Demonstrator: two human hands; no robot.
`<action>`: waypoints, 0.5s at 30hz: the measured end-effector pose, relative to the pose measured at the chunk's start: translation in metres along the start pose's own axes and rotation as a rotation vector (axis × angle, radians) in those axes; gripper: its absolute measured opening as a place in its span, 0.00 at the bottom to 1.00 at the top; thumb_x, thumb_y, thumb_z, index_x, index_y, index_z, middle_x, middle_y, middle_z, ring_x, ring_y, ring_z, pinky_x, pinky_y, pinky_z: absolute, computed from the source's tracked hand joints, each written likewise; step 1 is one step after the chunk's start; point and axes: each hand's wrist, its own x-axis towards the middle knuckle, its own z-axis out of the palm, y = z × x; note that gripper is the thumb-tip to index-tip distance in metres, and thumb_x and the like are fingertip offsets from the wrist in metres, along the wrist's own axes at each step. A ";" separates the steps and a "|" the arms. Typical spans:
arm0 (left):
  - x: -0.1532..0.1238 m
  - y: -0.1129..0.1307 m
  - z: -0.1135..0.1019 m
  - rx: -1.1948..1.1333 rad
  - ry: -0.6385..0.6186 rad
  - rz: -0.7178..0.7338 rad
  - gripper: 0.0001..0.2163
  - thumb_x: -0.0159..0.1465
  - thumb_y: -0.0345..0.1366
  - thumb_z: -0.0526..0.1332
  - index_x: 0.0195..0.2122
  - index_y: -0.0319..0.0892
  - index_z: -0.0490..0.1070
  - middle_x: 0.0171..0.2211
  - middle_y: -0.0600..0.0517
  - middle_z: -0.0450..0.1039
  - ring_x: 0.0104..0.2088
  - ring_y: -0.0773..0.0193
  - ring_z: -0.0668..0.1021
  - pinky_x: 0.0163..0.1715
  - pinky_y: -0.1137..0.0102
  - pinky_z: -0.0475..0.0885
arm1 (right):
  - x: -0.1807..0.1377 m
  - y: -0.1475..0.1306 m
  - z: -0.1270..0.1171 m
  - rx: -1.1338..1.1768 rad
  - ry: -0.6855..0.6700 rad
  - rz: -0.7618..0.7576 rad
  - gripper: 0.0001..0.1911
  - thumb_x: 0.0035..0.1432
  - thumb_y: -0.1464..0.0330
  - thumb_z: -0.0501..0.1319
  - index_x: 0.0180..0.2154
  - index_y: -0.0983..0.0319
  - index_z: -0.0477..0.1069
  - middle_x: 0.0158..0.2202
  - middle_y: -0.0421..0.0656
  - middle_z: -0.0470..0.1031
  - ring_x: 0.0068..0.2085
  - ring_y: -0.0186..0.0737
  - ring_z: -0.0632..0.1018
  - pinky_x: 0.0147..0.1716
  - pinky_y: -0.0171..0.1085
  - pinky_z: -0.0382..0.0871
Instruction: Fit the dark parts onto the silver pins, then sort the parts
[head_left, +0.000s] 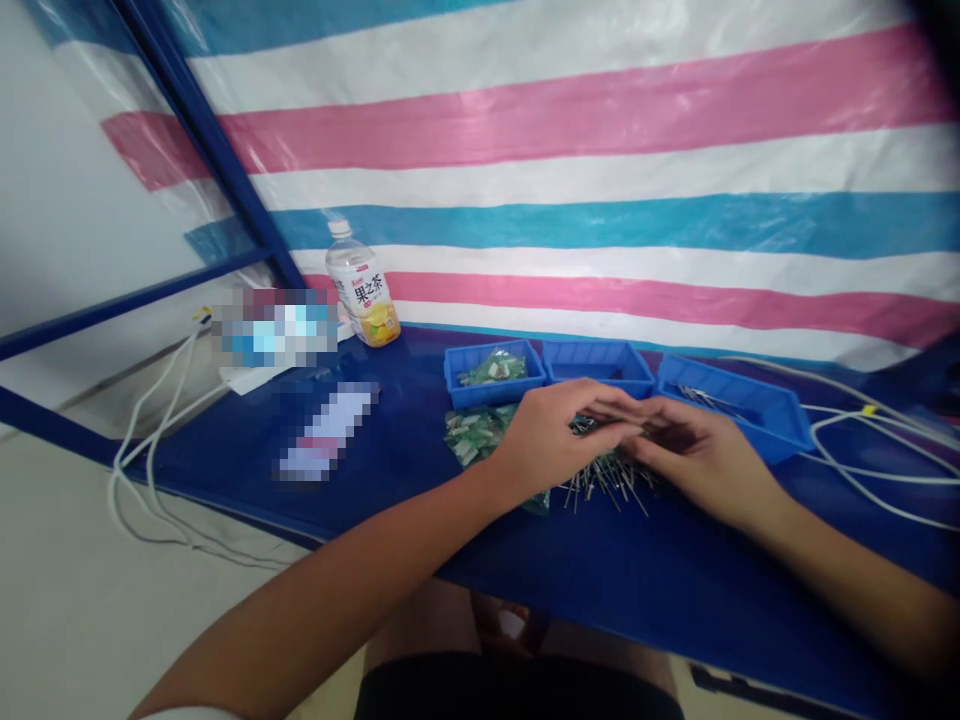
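My left hand and my right hand meet at their fingertips above a pile of thin metal-legged parts on the blue table. Both hands are closed, thumbs against fingers, and whatever they pinch is too small or hidden to make out. Beside my left hand lies a heap of small green circuit boards, partly covered by the wrist. Behind the hands stand three blue bins: the left bin holds more green boards, the middle bin is partly hidden, and the right bin holds several thin metal parts.
A drink bottle stands at the back left of the table. Blurred-out items lie near it. White cables run along the right, and more cables hang at the left. A striped sheet closes off the back.
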 end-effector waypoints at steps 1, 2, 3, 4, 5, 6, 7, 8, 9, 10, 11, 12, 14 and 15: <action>0.000 -0.001 0.000 -0.003 0.010 -0.017 0.11 0.71 0.37 0.67 0.53 0.45 0.78 0.52 0.47 0.84 0.51 0.59 0.86 0.56 0.62 0.84 | 0.001 0.000 -0.001 0.023 0.031 0.017 0.18 0.60 0.53 0.74 0.47 0.55 0.81 0.37 0.43 0.86 0.34 0.43 0.85 0.35 0.41 0.82; 0.000 -0.002 0.000 -0.001 0.021 -0.038 0.13 0.71 0.38 0.67 0.56 0.45 0.76 0.55 0.46 0.82 0.53 0.57 0.85 0.56 0.62 0.85 | 0.002 0.000 -0.002 0.043 0.072 0.034 0.19 0.59 0.53 0.75 0.47 0.55 0.81 0.36 0.43 0.86 0.34 0.43 0.85 0.34 0.41 0.82; 0.000 -0.002 -0.001 0.003 0.028 -0.062 0.15 0.71 0.38 0.67 0.58 0.45 0.75 0.57 0.45 0.82 0.54 0.55 0.85 0.55 0.61 0.85 | 0.003 0.000 -0.002 0.060 0.119 0.048 0.19 0.58 0.53 0.76 0.46 0.55 0.81 0.36 0.43 0.87 0.33 0.43 0.85 0.34 0.41 0.83; 0.000 -0.003 -0.002 0.006 0.026 -0.088 0.17 0.71 0.39 0.66 0.60 0.45 0.73 0.57 0.44 0.82 0.54 0.54 0.85 0.54 0.60 0.86 | 0.004 -0.001 -0.003 0.076 0.164 0.058 0.20 0.57 0.53 0.77 0.46 0.55 0.81 0.36 0.43 0.87 0.33 0.44 0.86 0.34 0.41 0.83; 0.000 -0.003 -0.003 0.005 0.013 -0.115 0.17 0.72 0.40 0.66 0.61 0.46 0.72 0.56 0.44 0.82 0.53 0.54 0.86 0.52 0.60 0.87 | 0.004 -0.002 -0.004 0.087 0.200 0.066 0.20 0.55 0.54 0.78 0.45 0.55 0.81 0.36 0.43 0.87 0.34 0.44 0.86 0.35 0.42 0.84; 0.000 -0.004 -0.004 0.001 -0.006 -0.140 0.17 0.72 0.40 0.65 0.61 0.46 0.72 0.54 0.44 0.83 0.51 0.54 0.87 0.50 0.60 0.87 | 0.004 -0.003 -0.004 0.094 0.225 0.072 0.20 0.54 0.54 0.79 0.44 0.55 0.81 0.36 0.43 0.87 0.35 0.45 0.87 0.35 0.42 0.84; 0.000 -0.004 -0.005 -0.005 -0.026 -0.162 0.17 0.72 0.41 0.65 0.61 0.46 0.72 0.52 0.44 0.84 0.48 0.54 0.87 0.48 0.60 0.88 | 0.004 -0.004 -0.004 0.099 0.241 0.075 0.20 0.54 0.54 0.79 0.44 0.55 0.82 0.37 0.43 0.88 0.36 0.46 0.87 0.36 0.42 0.84; 0.000 -0.004 -0.005 -0.012 -0.041 -0.179 0.17 0.72 0.42 0.65 0.60 0.46 0.72 0.51 0.44 0.85 0.46 0.55 0.88 0.47 0.60 0.88 | 0.004 -0.004 -0.005 0.104 0.253 0.077 0.19 0.53 0.55 0.79 0.43 0.55 0.82 0.37 0.43 0.88 0.37 0.46 0.87 0.37 0.43 0.84; -0.001 -0.004 -0.005 -0.022 -0.050 -0.192 0.17 0.72 0.42 0.65 0.60 0.46 0.72 0.50 0.44 0.85 0.45 0.55 0.88 0.46 0.61 0.88 | 0.004 -0.003 -0.005 0.111 0.263 0.080 0.19 0.52 0.55 0.80 0.42 0.54 0.82 0.37 0.43 0.88 0.37 0.46 0.87 0.37 0.43 0.84; -0.001 -0.005 -0.005 -0.032 -0.057 -0.198 0.18 0.71 0.43 0.66 0.60 0.46 0.73 0.50 0.44 0.85 0.45 0.55 0.88 0.46 0.61 0.88 | 0.003 -0.003 -0.006 0.119 0.270 0.086 0.18 0.52 0.55 0.80 0.42 0.54 0.82 0.37 0.43 0.88 0.36 0.46 0.87 0.36 0.43 0.84; -0.001 -0.005 -0.005 -0.043 -0.059 -0.199 0.18 0.70 0.42 0.67 0.59 0.47 0.73 0.51 0.44 0.84 0.46 0.55 0.88 0.46 0.61 0.88 | 0.003 -0.002 -0.006 0.127 0.279 0.094 0.18 0.52 0.56 0.80 0.41 0.54 0.82 0.37 0.43 0.88 0.36 0.46 0.87 0.35 0.43 0.84; -0.001 -0.005 -0.005 -0.054 -0.061 -0.197 0.19 0.69 0.42 0.68 0.59 0.47 0.73 0.51 0.44 0.84 0.46 0.54 0.88 0.47 0.60 0.88 | 0.003 -0.002 -0.006 0.131 0.289 0.102 0.17 0.52 0.56 0.80 0.41 0.54 0.82 0.37 0.43 0.88 0.35 0.45 0.87 0.35 0.42 0.84; -0.001 -0.006 -0.005 -0.070 -0.063 -0.196 0.19 0.68 0.41 0.69 0.59 0.47 0.73 0.51 0.45 0.85 0.47 0.55 0.88 0.49 0.60 0.88 | 0.003 -0.002 -0.006 0.117 0.305 0.115 0.17 0.51 0.57 0.80 0.40 0.54 0.82 0.35 0.42 0.87 0.33 0.44 0.86 0.33 0.42 0.83; 0.000 -0.007 -0.004 -0.073 -0.060 -0.198 0.19 0.68 0.41 0.68 0.59 0.47 0.73 0.50 0.45 0.85 0.47 0.55 0.88 0.49 0.60 0.88 | 0.003 -0.003 -0.005 0.106 0.309 0.118 0.17 0.51 0.57 0.80 0.40 0.55 0.82 0.34 0.42 0.87 0.32 0.44 0.85 0.33 0.42 0.83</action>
